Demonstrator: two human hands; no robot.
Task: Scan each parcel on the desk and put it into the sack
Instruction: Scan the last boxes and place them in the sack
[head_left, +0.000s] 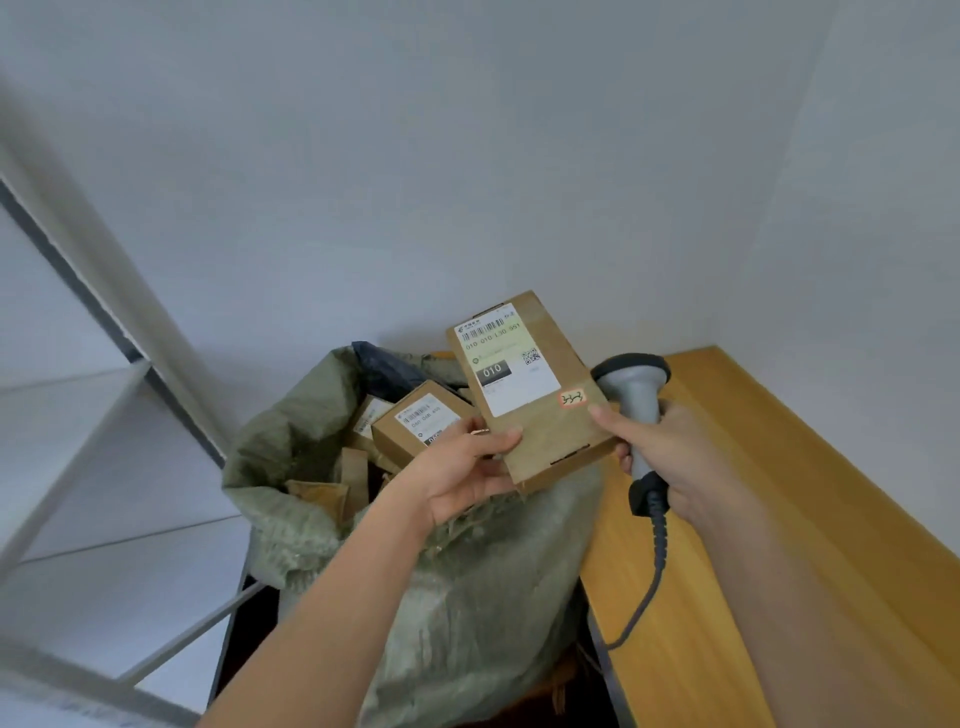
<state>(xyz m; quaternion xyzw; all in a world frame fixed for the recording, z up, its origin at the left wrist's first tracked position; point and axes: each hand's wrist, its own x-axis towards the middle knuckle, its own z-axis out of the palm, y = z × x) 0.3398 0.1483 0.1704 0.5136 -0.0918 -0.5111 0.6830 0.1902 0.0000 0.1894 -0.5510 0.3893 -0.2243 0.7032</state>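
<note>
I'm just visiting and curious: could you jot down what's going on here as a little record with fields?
Held parcel: flat cardboard box, label facing up, above the sack
Left hand: holds the box's near edge
Right hand: grips the scanner, thumb on the box
Sack: green, open, several parcels inside
Desk: wooden, right of the sack

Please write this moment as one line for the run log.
left hand: holds parcel | right hand: grips scanner, thumb on parcel | parcel: above open sack | sack: holds other parcels
</note>
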